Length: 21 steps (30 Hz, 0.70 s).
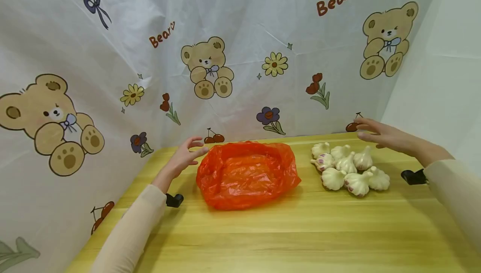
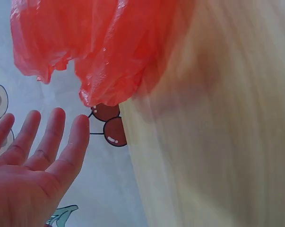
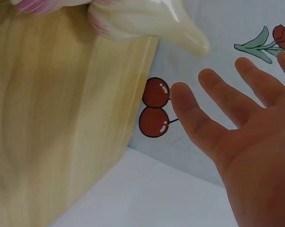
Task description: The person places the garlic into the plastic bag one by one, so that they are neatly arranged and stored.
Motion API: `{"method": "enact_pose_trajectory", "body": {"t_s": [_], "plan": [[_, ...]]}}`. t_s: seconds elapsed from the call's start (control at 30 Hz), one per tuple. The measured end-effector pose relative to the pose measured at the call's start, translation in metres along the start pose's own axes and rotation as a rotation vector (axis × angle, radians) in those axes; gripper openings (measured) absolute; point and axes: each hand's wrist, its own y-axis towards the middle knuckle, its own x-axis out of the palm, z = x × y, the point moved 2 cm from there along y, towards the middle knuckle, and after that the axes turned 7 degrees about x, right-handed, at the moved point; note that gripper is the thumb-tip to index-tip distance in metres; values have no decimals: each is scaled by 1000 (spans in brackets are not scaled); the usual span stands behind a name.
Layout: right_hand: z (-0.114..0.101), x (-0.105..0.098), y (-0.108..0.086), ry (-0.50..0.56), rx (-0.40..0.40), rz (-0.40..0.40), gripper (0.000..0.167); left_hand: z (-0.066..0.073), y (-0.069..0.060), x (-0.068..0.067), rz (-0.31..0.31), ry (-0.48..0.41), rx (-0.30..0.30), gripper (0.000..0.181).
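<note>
A crumpled red plastic bag (image 1: 248,177) lies on the wooden table with its mouth spread wide toward the top. Just left of it hovers my left hand (image 1: 184,156), fingers apart and holding nothing; the left wrist view shows this hand (image 2: 38,165) below the bag's edge (image 2: 109,56). To the right of the bag sits a cluster of several garlic bulbs (image 1: 345,164), white with some purple streaks. My right hand (image 1: 387,137) is raised beside the bulbs, its fingers spread and holding nothing. One bulb (image 3: 133,19) shows near that hand (image 3: 255,127) in the right wrist view.
The light wooden table (image 1: 248,239) meets a white cloth backdrop (image 1: 240,22) printed with bears, flowers and cherries. A plain white wall (image 1: 447,77) stands at the right. Black wrist-camera mounts (image 1: 174,200) hang under both wrists.
</note>
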Motion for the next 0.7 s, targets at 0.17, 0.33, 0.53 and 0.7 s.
{"method": "enact_pose_trajectory", "body": {"t_s": [0.17,0.33,0.53,0.7], "plan": [[12,3,-6,24,-16,11,69,-7,-4,4,-19,-75,-15,79],[23,7,-7,50,-12,23,66,-10,-6,9,-66,-114,-27,81],[34,14,-9,49,-5,40,65,-20,-11,17,-55,-108,-35,91],[42,23,-9,83,0,36,65,-25,-15,23,-35,-159,-47,99]]}}
